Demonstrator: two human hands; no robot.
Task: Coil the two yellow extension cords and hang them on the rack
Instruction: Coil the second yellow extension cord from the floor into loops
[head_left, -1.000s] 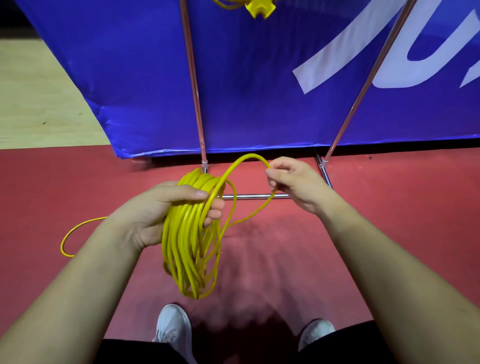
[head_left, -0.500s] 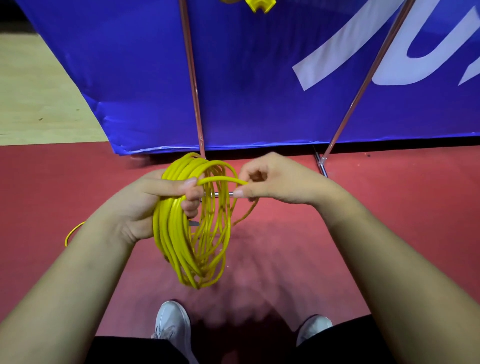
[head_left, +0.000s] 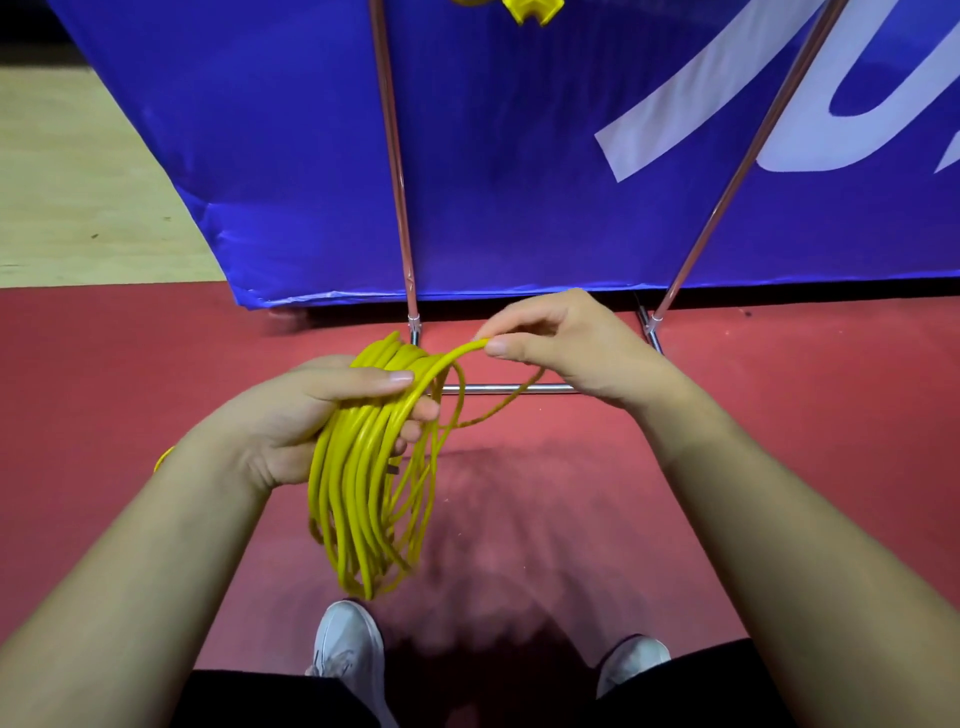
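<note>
The head camera looks down at two bare arms. The left hand has its thumb and fingers curled round the top of a coil of thin yellow rubber cord. The loops hang down from that hand, over the red floor and a white shoe. The right hand pinches one loose loop of the same cord between thumb and finger, just beside the top of the coil. Behind the hands stands a rack of thin shiny metal poles, in front of a big blue banner. A yellow plastic plug peeks in at the top edge.
</note>
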